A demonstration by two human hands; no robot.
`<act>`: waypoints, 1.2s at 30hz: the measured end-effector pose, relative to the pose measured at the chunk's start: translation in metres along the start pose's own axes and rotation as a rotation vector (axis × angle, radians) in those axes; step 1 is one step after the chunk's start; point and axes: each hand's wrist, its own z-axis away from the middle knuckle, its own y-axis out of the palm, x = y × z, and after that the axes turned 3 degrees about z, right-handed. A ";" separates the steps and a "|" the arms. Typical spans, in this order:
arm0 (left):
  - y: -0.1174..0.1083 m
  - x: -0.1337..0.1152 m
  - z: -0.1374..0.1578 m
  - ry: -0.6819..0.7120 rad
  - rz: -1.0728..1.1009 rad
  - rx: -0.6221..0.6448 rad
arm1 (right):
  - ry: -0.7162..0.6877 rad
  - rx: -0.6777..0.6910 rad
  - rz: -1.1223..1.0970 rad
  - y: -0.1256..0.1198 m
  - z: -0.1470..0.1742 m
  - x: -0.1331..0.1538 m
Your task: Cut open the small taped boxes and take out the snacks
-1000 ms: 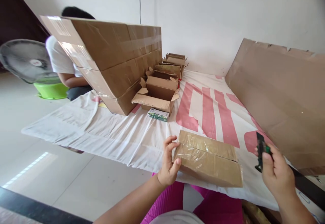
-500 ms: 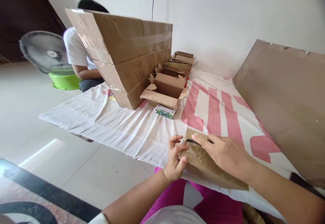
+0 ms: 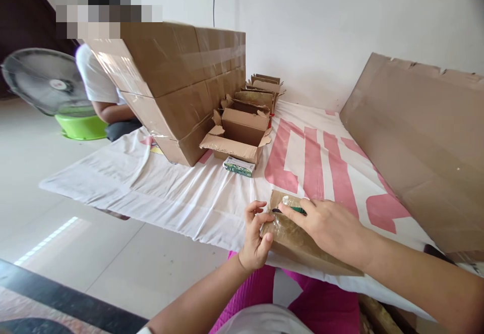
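A small brown cardboard box (image 3: 302, 245) with clear tape over its top lies at the table's near edge, in front of me. My left hand (image 3: 257, 238) grips its left end, fingers curled along the edge and thumb at the near side. In my right hand (image 3: 327, 225) is a slim green utility knife (image 3: 297, 210) with a dark tip, lying low over the taped top. The index finger stretches along the knife and the tip points toward my left fingers. My right palm hides the tool's rear end and part of the box.
Several open cardboard boxes (image 3: 236, 145) stand in a row beyond, with a small green-and-white carton (image 3: 239, 166) before them. Stacked taped cartons (image 3: 166, 64) rise at left; behind them sits a person (image 3: 96, 81) near a fan (image 3: 45, 81). A large cardboard sheet (image 3: 416, 147) leans at right.
The view has shifted slightly right. My right hand has tilted a little, and the knife's green body now shows beneath its fingers. My left hand keeps its hold on the box.
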 end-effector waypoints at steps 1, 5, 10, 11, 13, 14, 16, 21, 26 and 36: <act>0.000 0.000 0.000 0.001 -0.002 0.000 | -0.005 0.009 0.003 -0.001 0.000 0.000; -0.001 0.000 -0.001 0.002 -0.009 0.005 | -0.010 0.073 0.011 -0.004 0.003 -0.001; -0.001 0.000 -0.001 0.013 0.003 0.002 | -0.024 0.066 0.048 0.005 0.013 -0.004; -0.001 0.000 -0.001 0.014 0.004 0.002 | -0.024 0.047 0.053 0.008 0.016 -0.005; -0.001 -0.001 -0.002 0.016 0.007 0.002 | -0.015 0.010 0.057 0.012 0.022 -0.006; -0.001 -0.001 -0.002 0.016 0.008 0.004 | -0.007 0.000 0.055 0.014 0.026 -0.007; -0.001 -0.001 -0.002 0.018 0.008 0.007 | 0.006 -0.002 0.049 0.016 0.034 -0.010; -0.002 0.001 -0.001 0.024 0.021 0.012 | 0.020 0.027 0.058 0.016 0.060 -0.017; -0.001 0.005 0.000 0.001 0.077 0.000 | 0.078 0.017 0.054 0.009 0.085 -0.023; -0.001 0.007 0.001 -0.051 0.114 0.014 | 0.226 0.072 -0.088 0.019 0.143 -0.039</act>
